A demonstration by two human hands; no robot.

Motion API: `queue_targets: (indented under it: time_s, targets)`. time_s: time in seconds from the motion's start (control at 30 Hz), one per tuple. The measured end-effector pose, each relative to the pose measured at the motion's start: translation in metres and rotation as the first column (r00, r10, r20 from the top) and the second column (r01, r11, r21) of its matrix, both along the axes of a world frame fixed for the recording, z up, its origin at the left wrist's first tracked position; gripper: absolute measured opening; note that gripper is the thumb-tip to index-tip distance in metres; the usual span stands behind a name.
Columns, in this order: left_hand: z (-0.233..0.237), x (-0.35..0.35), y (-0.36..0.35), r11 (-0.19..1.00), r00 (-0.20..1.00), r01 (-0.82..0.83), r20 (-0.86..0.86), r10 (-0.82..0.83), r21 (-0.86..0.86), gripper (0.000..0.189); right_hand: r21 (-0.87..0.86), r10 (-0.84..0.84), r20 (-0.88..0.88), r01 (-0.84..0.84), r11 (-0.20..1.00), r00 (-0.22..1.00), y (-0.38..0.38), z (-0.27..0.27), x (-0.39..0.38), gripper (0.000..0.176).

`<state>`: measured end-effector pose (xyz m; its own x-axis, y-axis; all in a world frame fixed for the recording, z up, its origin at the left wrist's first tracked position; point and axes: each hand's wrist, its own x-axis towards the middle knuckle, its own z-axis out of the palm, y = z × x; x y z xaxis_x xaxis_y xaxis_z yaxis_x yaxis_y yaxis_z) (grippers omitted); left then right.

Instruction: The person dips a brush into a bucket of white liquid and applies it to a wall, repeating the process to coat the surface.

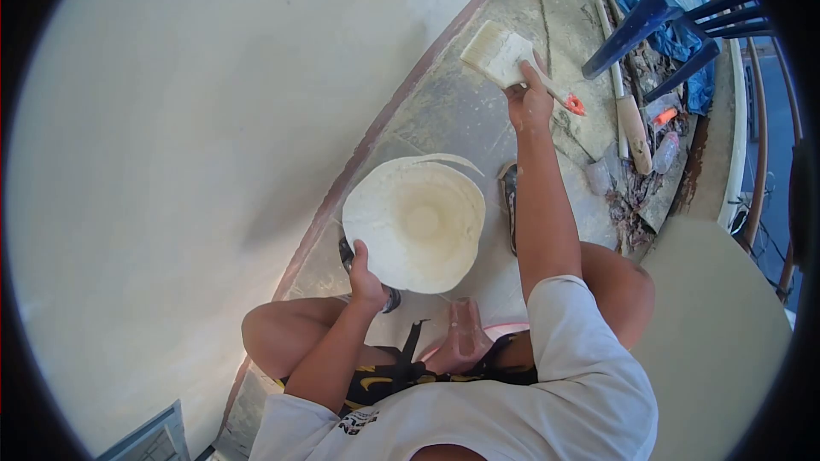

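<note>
I am crouched over a concrete floor (pixel 461 111) beside a pale wall (pixel 188 119). My left hand (pixel 366 277) grips the near rim of a white paint-coated bucket (pixel 416 222), which is tilted so its pale inside faces up. My right hand (pixel 530 102) is raised out in front and holds a wide flat paintbrush (pixel 500 54) with whitish bristles and an orange-tipped handle. The brush is in the air beyond the bucket, bristles pointing toward the wall.
Blue plastic chair legs (pixel 649 17) stand at the upper right over a blue sheet. A wooden-handled tool (pixel 632 124), a plastic bottle (pixel 664 152) and debris lie by the floor's edge. A railing (pixel 756 145) runs along the right.
</note>
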<state>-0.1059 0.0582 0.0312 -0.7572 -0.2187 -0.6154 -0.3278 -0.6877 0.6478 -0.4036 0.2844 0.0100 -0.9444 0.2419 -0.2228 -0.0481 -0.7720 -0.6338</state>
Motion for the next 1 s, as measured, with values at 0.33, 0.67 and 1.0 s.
queue_targets:
  time_s: [0.33,0.67,1.0]
  targets:
    - [-0.021,-0.009,-0.011,0.997,0.994,-0.026,0.107,0.018,0.073,0.064,0.171,-0.073,0.081,0.059,0.984,0.994,-0.105,-0.061,-0.118,0.045]
    - [-0.024,0.010,-0.038,0.999,0.989,0.031,0.141,-0.036,0.037,0.072,0.213,-0.057,-0.004,0.057,0.975,0.998,-0.073,-0.085,-0.099,0.044]
    - [-0.032,0.010,-0.037,0.996,0.978,0.057,0.196,-0.069,0.063,0.074,0.052,-0.095,-0.238,0.110,0.993,0.967,-0.084,0.006,-0.101,0.046]
